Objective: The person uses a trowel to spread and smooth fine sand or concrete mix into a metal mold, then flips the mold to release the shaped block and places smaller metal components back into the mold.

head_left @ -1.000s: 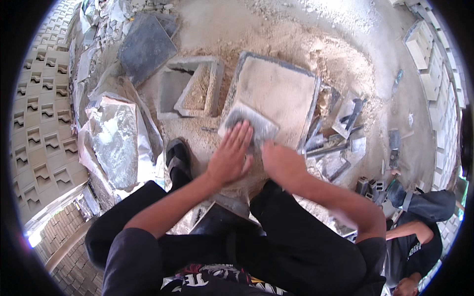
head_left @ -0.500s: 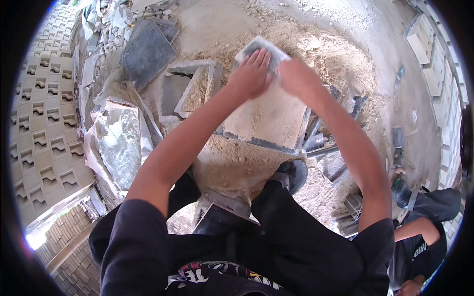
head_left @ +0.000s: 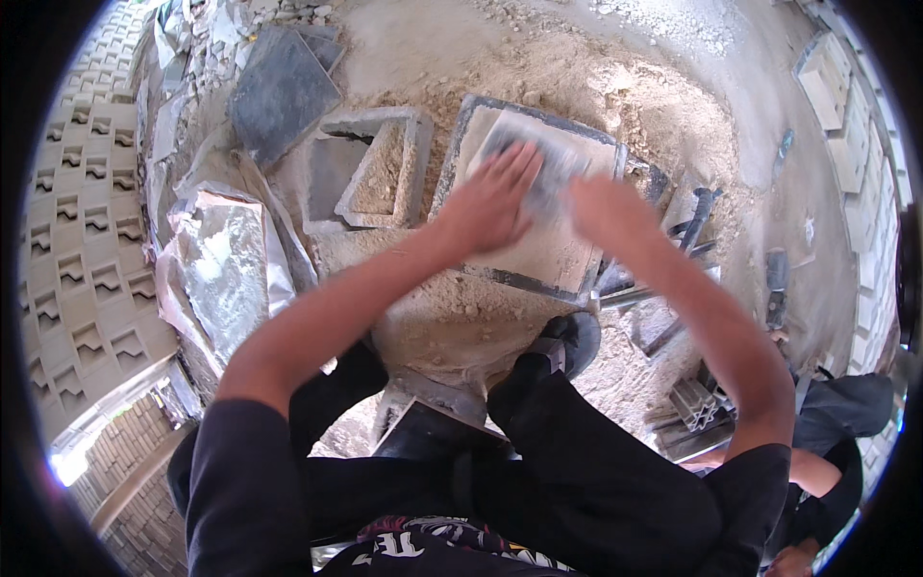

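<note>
A square dark-rimmed mould (head_left: 514, 279) full of pale sandy powder lies in front of me. Over its surface rests a flat grey plate (head_left: 553, 159), dusty and blurred by motion. My left hand (head_left: 495, 204) lies flat on the plate's left part, fingers stretched forward. At the plate's right edge, my right hand (head_left: 611, 213) is closed round it; the fingertips themselves are smeared and partly hidden.
Left of the mould stands a grey box-like frame (head_left: 413, 163) holding a sand-filled trough. Beyond it lies a dark slab (head_left: 281, 91). A powder-covered block (head_left: 226, 255) sits at left, metal bars (head_left: 697, 226) at right. Patterned tiles (head_left: 87, 260) are stacked far left. Another person (head_left: 836, 462) is at lower right.
Both hands have drawn the grey plate nearer to me, from the mould's far edge to over its powder. The mould's far rim now shows.
</note>
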Demonstrator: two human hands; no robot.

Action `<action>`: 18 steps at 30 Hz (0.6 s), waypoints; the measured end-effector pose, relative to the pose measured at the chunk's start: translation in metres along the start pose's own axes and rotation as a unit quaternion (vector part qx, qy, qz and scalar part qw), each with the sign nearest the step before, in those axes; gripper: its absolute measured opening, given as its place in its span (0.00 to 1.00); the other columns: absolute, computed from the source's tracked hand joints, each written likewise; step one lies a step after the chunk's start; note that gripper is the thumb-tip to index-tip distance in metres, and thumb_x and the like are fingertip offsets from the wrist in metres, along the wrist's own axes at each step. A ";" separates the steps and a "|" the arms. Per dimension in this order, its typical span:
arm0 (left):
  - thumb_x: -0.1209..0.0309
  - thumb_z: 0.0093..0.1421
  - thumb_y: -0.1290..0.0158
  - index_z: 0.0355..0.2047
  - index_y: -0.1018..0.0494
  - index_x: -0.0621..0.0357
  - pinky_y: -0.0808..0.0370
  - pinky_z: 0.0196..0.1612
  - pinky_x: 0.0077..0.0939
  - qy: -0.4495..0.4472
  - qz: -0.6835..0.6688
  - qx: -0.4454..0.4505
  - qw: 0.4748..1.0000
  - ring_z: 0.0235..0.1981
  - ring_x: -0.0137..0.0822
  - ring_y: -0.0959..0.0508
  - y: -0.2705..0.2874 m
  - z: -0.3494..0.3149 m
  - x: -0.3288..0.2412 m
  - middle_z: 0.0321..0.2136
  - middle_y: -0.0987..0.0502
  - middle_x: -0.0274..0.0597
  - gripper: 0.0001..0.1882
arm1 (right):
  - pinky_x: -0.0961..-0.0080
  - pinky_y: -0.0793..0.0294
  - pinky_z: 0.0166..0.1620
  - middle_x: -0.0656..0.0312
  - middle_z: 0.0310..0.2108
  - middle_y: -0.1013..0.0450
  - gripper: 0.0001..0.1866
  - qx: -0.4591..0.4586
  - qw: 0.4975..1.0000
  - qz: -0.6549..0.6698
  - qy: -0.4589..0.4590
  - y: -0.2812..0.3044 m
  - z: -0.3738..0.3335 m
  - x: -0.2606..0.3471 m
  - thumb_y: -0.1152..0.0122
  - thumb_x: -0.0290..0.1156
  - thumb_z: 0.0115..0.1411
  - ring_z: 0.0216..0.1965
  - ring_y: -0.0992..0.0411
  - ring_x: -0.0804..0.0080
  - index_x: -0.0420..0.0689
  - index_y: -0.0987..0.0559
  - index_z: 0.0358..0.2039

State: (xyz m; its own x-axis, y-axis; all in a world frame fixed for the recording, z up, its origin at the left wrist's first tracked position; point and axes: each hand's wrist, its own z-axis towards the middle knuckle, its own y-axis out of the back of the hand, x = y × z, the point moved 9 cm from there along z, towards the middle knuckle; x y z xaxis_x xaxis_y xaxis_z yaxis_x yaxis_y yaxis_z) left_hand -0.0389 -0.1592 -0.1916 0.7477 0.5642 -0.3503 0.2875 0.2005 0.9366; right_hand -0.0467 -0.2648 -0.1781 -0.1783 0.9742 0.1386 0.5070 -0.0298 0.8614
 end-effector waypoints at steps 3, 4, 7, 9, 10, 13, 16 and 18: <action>0.58 0.67 0.66 0.67 0.53 0.66 0.57 0.71 0.39 -0.023 0.021 0.049 0.998 0.70 0.46 0.53 0.003 0.093 0.044 0.68 0.52 0.53 0.33 | 0.59 0.21 0.37 0.45 0.30 0.23 0.14 -0.013 0.997 0.023 -0.074 0.055 0.042 -0.041 0.53 0.33 0.64 0.33 0.21 0.53 0.35 0.22 0.34; 0.58 0.68 0.69 0.67 0.52 0.66 0.57 0.71 0.38 -0.011 0.004 0.085 0.996 0.70 0.46 0.52 0.008 0.110 0.050 0.68 0.52 0.53 0.32 | 0.60 0.21 0.42 0.46 0.34 0.22 0.12 -0.056 0.993 0.018 -0.104 0.070 0.047 -0.052 0.50 0.28 0.61 0.37 0.21 0.55 0.36 0.20 0.34; 0.58 0.68 0.69 0.67 0.52 0.67 0.56 0.71 0.37 -0.010 -0.004 0.041 0.999 0.69 0.46 0.51 0.012 0.109 0.065 0.68 0.51 0.53 0.32 | 0.61 0.21 0.42 0.46 0.34 0.22 0.12 -0.063 0.993 0.001 -0.099 0.085 0.053 -0.037 0.50 0.29 0.61 0.37 0.21 0.54 0.36 0.19 0.35; 0.60 0.66 0.65 0.66 0.52 0.69 0.56 0.71 0.39 -0.039 0.048 0.004 0.998 0.69 0.48 0.50 0.023 0.086 0.041 0.67 0.50 0.55 0.33 | 0.60 0.21 0.41 0.46 0.33 0.22 0.11 -0.025 0.994 0.048 -0.096 0.066 0.040 -0.035 0.49 0.29 0.60 0.36 0.21 0.53 0.37 0.20 0.33; 0.62 0.64 0.61 0.66 0.53 0.69 0.57 0.71 0.41 -0.039 0.058 -0.017 0.997 0.69 0.50 0.51 0.026 0.052 0.034 0.67 0.50 0.58 0.35 | 0.60 0.21 0.40 0.47 0.32 0.22 0.10 -0.036 0.998 0.038 -0.036 0.054 0.030 -0.010 0.48 0.29 0.59 0.35 0.21 0.54 0.37 0.20 0.32; 0.58 0.56 0.54 0.65 0.56 0.74 0.59 0.70 0.46 0.007 0.004 0.038 0.999 0.70 0.53 0.55 0.008 -0.073 0.004 0.67 0.54 0.62 0.44 | 0.63 0.21 0.37 0.50 0.29 0.23 0.07 -0.041 0.988 0.052 0.138 0.031 -0.040 0.082 0.46 0.26 0.55 0.33 0.22 0.54 0.38 0.22 0.31; 0.58 0.53 0.52 0.66 0.57 0.71 0.60 0.71 0.46 0.035 -0.047 0.082 0.995 0.70 0.54 0.57 -0.002 -0.116 -0.021 0.68 0.57 0.61 0.47 | 0.65 0.21 0.34 0.52 0.29 0.24 0.07 0.034 0.995 0.040 0.088 -0.010 -0.064 0.104 0.45 0.26 0.55 0.33 0.22 0.59 0.39 0.24 0.33; 0.56 0.55 0.54 0.67 0.57 0.69 0.60 0.71 0.43 0.055 -0.058 0.076 0.994 0.71 0.51 0.57 0.000 -0.114 -0.019 0.69 0.57 0.58 0.45 | 0.66 0.21 0.33 0.53 0.30 0.24 0.07 0.088 0.995 0.038 0.038 -0.017 -0.058 0.096 0.44 0.26 0.55 0.33 0.22 0.61 0.39 0.24 0.34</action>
State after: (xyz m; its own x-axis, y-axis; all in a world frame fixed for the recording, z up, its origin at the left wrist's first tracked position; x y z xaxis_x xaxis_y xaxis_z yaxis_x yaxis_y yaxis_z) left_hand -0.1213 -0.0785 -0.1840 0.6368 0.6295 -0.4452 0.4622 0.1505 0.8739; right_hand -0.1216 -0.1836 -0.1510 -0.1941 0.9508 0.2415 0.6603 -0.0555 0.7489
